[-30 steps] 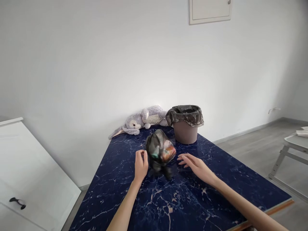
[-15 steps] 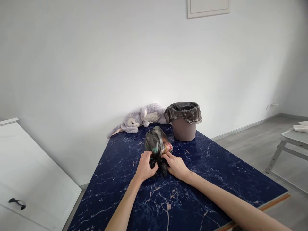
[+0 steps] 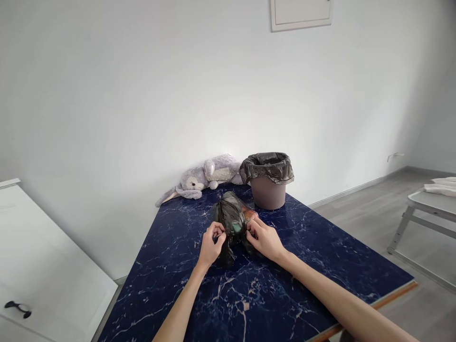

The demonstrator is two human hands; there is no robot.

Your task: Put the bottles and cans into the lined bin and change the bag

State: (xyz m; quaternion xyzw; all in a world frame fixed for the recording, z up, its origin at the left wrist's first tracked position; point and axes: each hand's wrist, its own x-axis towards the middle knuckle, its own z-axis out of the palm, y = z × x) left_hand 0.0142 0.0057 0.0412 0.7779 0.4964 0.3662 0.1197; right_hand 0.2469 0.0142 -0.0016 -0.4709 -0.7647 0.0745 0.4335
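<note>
A filled black garbage bag (image 3: 230, 213) lies on the blue marbled table (image 3: 171, 266). Through its thin plastic I make out something green and something orange-red. My left hand (image 3: 213, 243) pinches the plastic at the bag's near left side. On the near right side, my right hand (image 3: 263, 238) has its fingers closed on the plastic as well. Loose black plastic hangs between and below the two hands. Just behind the bag stands a brown trash bin (image 3: 270, 192), lined with another dark bag folded over its rim.
A grey plush rabbit (image 3: 203, 176) lies along the wall at the table's far edge. To the left is a white cabinet (image 3: 53, 256) with a black handle. At the right, a folding table (image 3: 423, 209) carries white cloth.
My hands have moved apart from the gathered neck, the right one shifting outward. The bag's neck looks looser and more spread. The whole view has shifted slightly.
</note>
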